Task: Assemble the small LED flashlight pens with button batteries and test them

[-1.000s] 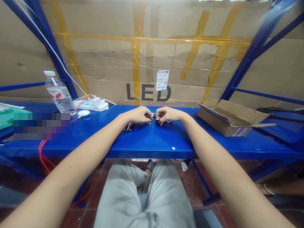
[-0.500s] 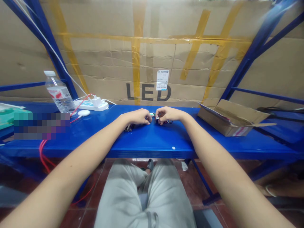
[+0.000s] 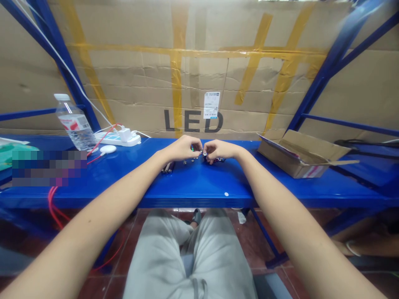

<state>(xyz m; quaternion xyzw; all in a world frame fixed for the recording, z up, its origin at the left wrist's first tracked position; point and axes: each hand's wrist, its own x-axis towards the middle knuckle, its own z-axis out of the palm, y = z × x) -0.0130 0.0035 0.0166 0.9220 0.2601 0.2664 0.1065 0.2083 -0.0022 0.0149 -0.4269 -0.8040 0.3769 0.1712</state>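
Observation:
My right hand point(image 3: 220, 150) is closed round a small dark cylinder with a shiny round end point(image 3: 205, 154). That end faces my left hand point(image 3: 186, 148). The left fingers are pinched close against it, and what they hold, if anything, is too small to make out. Beneath my left hand lie some tiny shiny parts point(image 3: 185, 162) on the blue table point(image 3: 199, 187). Several dark metal rods point(image 3: 168, 167) rest beside my left wrist. Dark small items point(image 3: 220, 160) show partly under my right hand.
An open cardboard box point(image 3: 302, 160) stands at the right. On the left are a water bottle point(image 3: 76, 126), a white power strip point(image 3: 126, 139), a white round puck point(image 3: 108, 149) and red cables point(image 3: 53, 203). A large cardboard sheet point(image 3: 140, 91) rises behind the table.
My left hand has lifted off the tabletop and moved right, its fingertips now meeting the end of the cylinder. My right hand stays nearly in place. The view has shifted slightly.

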